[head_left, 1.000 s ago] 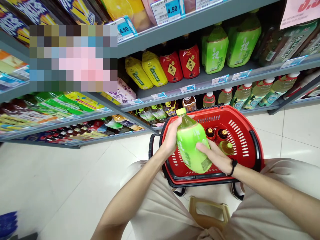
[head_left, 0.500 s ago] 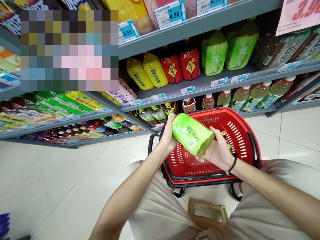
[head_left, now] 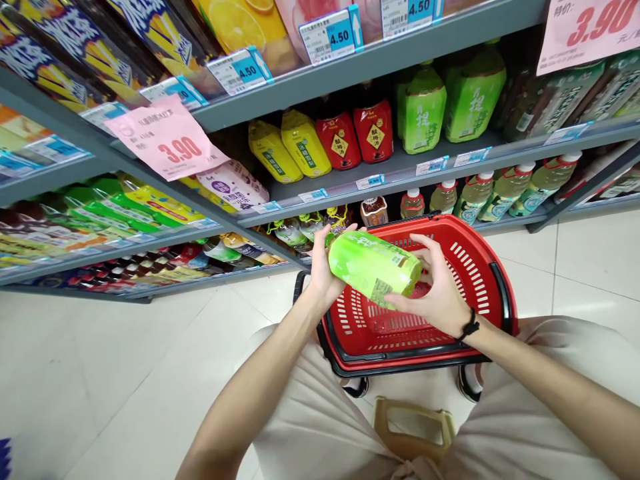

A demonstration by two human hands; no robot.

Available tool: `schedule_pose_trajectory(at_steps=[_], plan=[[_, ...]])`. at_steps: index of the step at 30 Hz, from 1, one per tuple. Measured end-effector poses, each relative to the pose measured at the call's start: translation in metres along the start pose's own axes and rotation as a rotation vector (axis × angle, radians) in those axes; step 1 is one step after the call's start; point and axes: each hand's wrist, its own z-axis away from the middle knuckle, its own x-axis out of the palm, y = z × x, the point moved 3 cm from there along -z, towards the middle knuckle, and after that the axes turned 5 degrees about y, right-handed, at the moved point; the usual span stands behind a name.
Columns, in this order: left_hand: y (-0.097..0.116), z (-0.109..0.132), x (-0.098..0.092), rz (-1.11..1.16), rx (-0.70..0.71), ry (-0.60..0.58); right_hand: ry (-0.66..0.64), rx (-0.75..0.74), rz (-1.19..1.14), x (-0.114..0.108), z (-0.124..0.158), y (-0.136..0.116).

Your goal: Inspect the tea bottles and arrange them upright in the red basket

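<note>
Head view: green btl is held on its side above the red basket, neck end to the upper left, base to the lower right, label w/ small print turned partly up. L hand is wrapped round the neck end; cap mostly hidden by the fingers; btl is gripped there. L forearm is angled up & inward from the bottom of the view, wrist nearly straight. R hand is held in a wide C about the base, thumb below, fingers curved above, palm turned to the btl; grip is spread, not closed; whether the base is touched can't be told. R forearm is brought in from the lower right, black wristband worn. Basket is set btwn the knees on the floor. On the shelf beyond, yellow btls, red btls & more green btls are lined up.
</note>
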Motion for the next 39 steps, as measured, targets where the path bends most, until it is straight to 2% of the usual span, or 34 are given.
schedule_pose_trajectory(at_steps=[3, 6, 10, 13, 16, 21, 24, 28, 31, 35, 39], plan=[[-0.001, -0.001, -0.002, 0.005, 0.009, -0.034, -0.011, -0.289, 0.198, -0.004, 0.001, -0.01], [0.0, 0.0, -0.002, -0.004, 0.047, -0.081, -0.016, -0.488, 0.308, -0.005, 0.002, -0.016], [0.002, 0.001, -0.001, 0.02, 0.086, -0.142, -0.051, -0.552, 0.343, -0.005, 0.002, -0.016], [0.001, 0.003, -0.002, 0.034, 0.078, -0.114, -0.031, -0.54, 0.308, -0.005, 0.002, -0.016], [0.001, 0.005, -0.003, 0.03, 0.112, -0.049, -0.006, -0.375, 0.181, -0.005, 0.002, -0.014], [0.007, 0.007, 0.001, 0.037, 0.198, -0.149, -0.004, 0.11, -0.22, 0.0, -0.002, -0.004], [0.011, 0.007, 0.001, -0.001, 0.236, -0.123, -0.024, 0.329, -0.436, 0.005, -0.003, -0.003], [0.01, 0.008, 0.001, -0.05, 0.266, -0.036, -0.122, 0.525, -0.671, 0.012, -0.001, -0.008], [0.008, 0.01, 0.005, -0.071, 0.266, -0.069, -0.2, 0.677, -0.725, 0.015, 0.0, -0.01], [0.005, 0.014, 0.009, -0.056, 0.275, -0.097, -0.375, 0.884, -0.723, 0.021, 0.004, -0.006], [0.005, 0.015, 0.008, -0.03, 0.255, -0.111, -0.419, 0.921, -0.729, 0.026, 0.009, 0.0]])
